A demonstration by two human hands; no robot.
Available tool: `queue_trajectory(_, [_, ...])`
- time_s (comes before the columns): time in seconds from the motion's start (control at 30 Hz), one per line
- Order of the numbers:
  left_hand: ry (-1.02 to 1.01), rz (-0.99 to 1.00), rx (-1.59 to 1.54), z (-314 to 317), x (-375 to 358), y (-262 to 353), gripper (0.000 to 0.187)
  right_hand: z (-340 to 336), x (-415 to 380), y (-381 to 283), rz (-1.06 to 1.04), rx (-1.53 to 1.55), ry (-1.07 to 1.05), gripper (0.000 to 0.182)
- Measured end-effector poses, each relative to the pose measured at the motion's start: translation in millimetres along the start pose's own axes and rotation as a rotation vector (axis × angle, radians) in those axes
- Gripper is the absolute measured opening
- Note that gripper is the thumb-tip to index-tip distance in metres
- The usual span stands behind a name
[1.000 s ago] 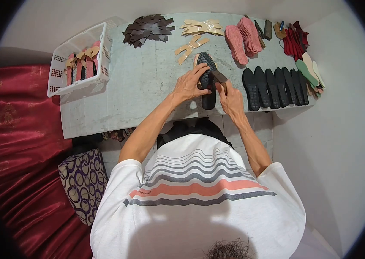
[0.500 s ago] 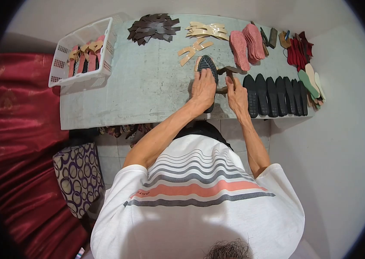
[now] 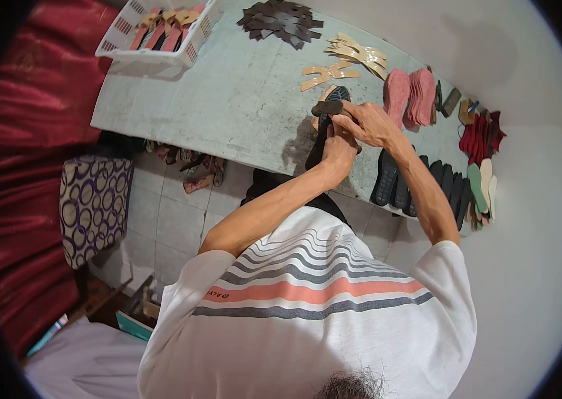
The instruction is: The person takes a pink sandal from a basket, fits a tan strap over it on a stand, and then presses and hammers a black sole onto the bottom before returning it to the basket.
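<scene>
My left hand (image 3: 338,154) is closed around a dark-soled sandal (image 3: 319,141) near the front edge of the table. The sandal's patterned dark toe end (image 3: 339,92) points away from me, with a tan strap piece showing at its side. Over the sandal, my right hand (image 3: 374,124) grips a hammer, its dark head (image 3: 329,108) lying across the upper part of the sandal. My fingers cover most of the hammer's handle. Just beyond are tan crossed straps (image 3: 329,75), one apart and several in a pile (image 3: 358,55).
Black soles (image 3: 385,178) stand in a row at the right front, beside pink insoles (image 3: 420,96). Red pieces (image 3: 480,137) and green and cream insoles (image 3: 475,186) lie far right. Dark straps (image 3: 279,23) and a white basket (image 3: 191,50) of sandals sit at the back left.
My right hand has moved left with the hammer, from beside the sandal to over it. My left hand has slid lower along the sandal. The whole view has rotated.
</scene>
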State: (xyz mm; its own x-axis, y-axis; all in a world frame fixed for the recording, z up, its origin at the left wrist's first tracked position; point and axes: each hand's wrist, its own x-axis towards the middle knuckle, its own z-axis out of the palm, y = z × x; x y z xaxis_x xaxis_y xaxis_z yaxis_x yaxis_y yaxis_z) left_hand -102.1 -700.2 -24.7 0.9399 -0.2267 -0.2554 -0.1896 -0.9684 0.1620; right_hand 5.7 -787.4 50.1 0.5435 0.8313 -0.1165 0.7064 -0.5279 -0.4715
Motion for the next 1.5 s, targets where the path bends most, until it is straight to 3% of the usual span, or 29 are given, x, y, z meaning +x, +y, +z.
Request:
queue_trajectory(0.07, [0.014, -0.035, 0.023, -13.2, -6.0, 2.4, 0.067, -1.9, 10.9, 8.8, -0.024, -0.134, -0.119, 0.055])
queue_trajectory(0.2, [-0.003, -0.107, -0.119, -12.6, -4.3, -0.9, 0.07, -0.1, 15.3, 23.6, -0.067, 0.026, -0.1, 0.056])
queue_trajectory(0.37, [0.368, -0.167, -0.154, -3.3, -5.7, 2.0, 0.071, -2.9, 18.7, 24.8, -0.039, 0.039, -0.053, 0.055])
queue_trajectory(0.57, [0.23, -0.106, -0.278, -20.8, -3.2, -13.3, 0.072, -7.2, 19.7, 29.6, 0.105, 0.112, 0.028, 0.06])
queue_trajectory(0.83, [0.264, -0.061, -0.255, -28.3, -1.3, -25.0, 0.07, -16.1, 9.4, 38.8, 0.219, 0.146, 0.117, 0.064])
queue_trajectory(1.13, [0.293, 0.033, -0.313, -23.7, -4.2, -39.0, 0.061, -2.9, -14.6, 44.4, 0.303, 0.226, 0.214, 0.056])
queue_trajectory(1.43, [0.269, 0.098, -0.314, -25.2, -7.2, -52.4, 0.077, 19.4, -45.5, 35.7, 0.359, 0.321, 0.308, 0.047])
queue_trajectory(1.5, [0.241, 0.12, -0.384, -28.5, -9.4, -58.4, 0.084, 30.7, -49.9, 30.9, 0.383, 0.391, 0.45, 0.047])
